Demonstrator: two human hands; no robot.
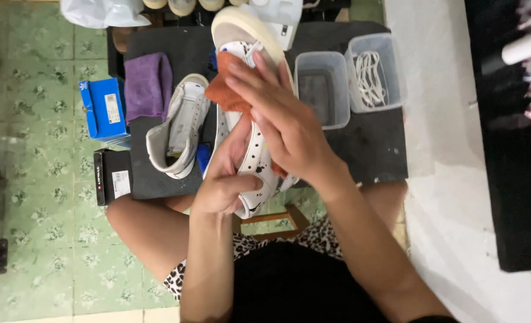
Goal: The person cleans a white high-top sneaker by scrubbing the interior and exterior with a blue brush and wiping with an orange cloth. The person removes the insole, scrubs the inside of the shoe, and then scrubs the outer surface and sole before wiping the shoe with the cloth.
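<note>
**Kid:** What is sitting on the left of the dark mat [361,149]?

**Helper:** A blue box [104,109] is lying on the green floor [32,209]. Next to it a purple cloth [149,85] is resting on the mat. Then a second white shoe [178,127] is lying on its side, and nobody is touching it.

**Kid:** And the hands?

**Helper:** The left hand [223,179] is curling its fingers tight around the heel end of a white shoe [255,152] and holding it up over the mat. The right hand [280,122] is pressing an orange cloth [225,91] onto that shoe, with its fingers lying nearly flat on top.

**Kid:** Is the shoe clean?

**Helper:** Not yet, I think. Black specks are showing on its side near the left hand, so wiping is going on. The other shoe looks like it is waiting.

**Kid:** And on the right?

**Helper:** Two clear tubs are standing there. The near tub [322,88] looks empty. The far tub [374,73] is holding white laces [368,76], so the laces are already out.
</note>
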